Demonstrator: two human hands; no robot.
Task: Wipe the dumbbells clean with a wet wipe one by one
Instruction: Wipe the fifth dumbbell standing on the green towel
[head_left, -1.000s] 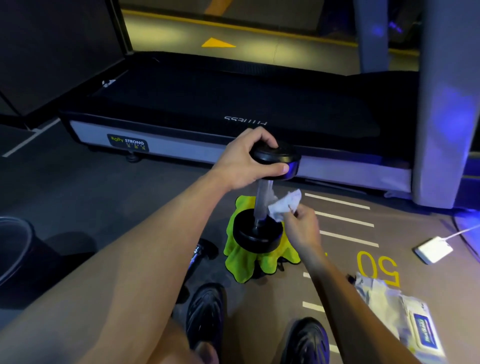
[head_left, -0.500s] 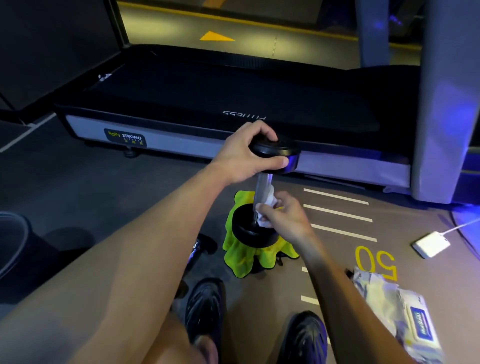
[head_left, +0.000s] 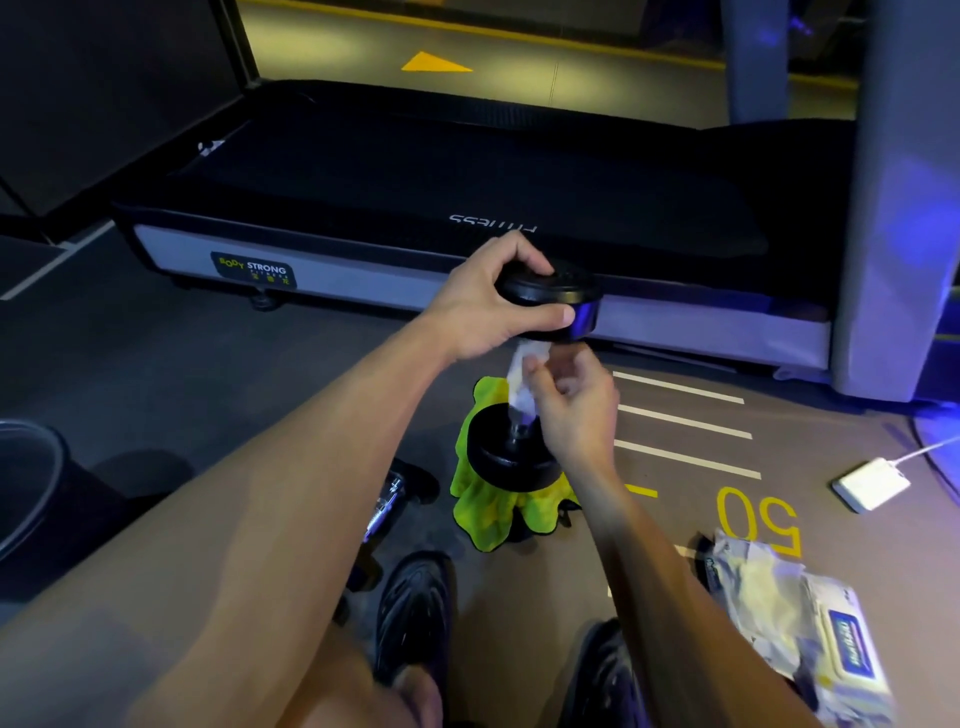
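A black dumbbell (head_left: 509, 457) stands upright on a yellow-green cloth (head_left: 483, 514) on the floor. My left hand (head_left: 483, 306) grips its top weight (head_left: 566, 291) from the left. My right hand (head_left: 576, 410) holds a white wet wipe (head_left: 522, 374) wrapped round the metal handle, high up just under the top weight. The handle is mostly hidden by the wipe and my fingers. A second dumbbell (head_left: 389, 499) lies on the floor to the left, partly behind my left arm.
A treadmill (head_left: 467, 208) runs across the back, with a grey post (head_left: 904, 208) at right. A wet wipe pack (head_left: 826, 639) and a white charger (head_left: 870, 483) lie on the floor at right. A dark bin (head_left: 26, 478) stands at left. My shoes (head_left: 415, 613) are below.
My right hand closed the wipe round the handle, then slid it upward from near the bottom weight to just under the top weight. My left hand kept its grip.
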